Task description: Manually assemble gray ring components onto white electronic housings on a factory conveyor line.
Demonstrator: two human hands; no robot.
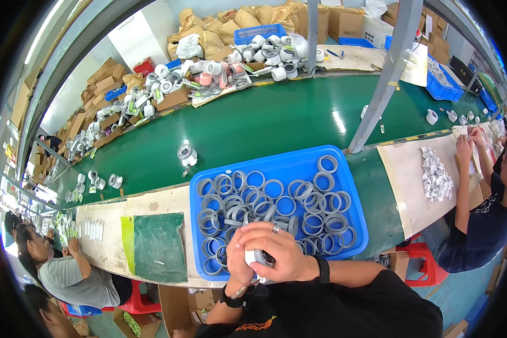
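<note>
Both my hands are closed around a white round plastic housing (253, 258), held at the near edge of a blue tray. My left hand (238, 267) wraps its left side. Over the top and right side lie the bent fingers of my right hand (281, 252), one wearing a finger ring. Much of the housing is hidden by the fingers; a dark opening shows at its lower right. The blue tray (355, 225) carries many loose grey rings (285, 205), heaped most thickly in the middle, just beyond my hands.
Beyond the tray runs a green conveyor belt (298, 112) with a white part (187, 154) on it. White and grey parts (203, 73) are piled on the far side. A grey post (386, 79) rises at right. Co-workers sit left and right, beside small white pieces (435, 174).
</note>
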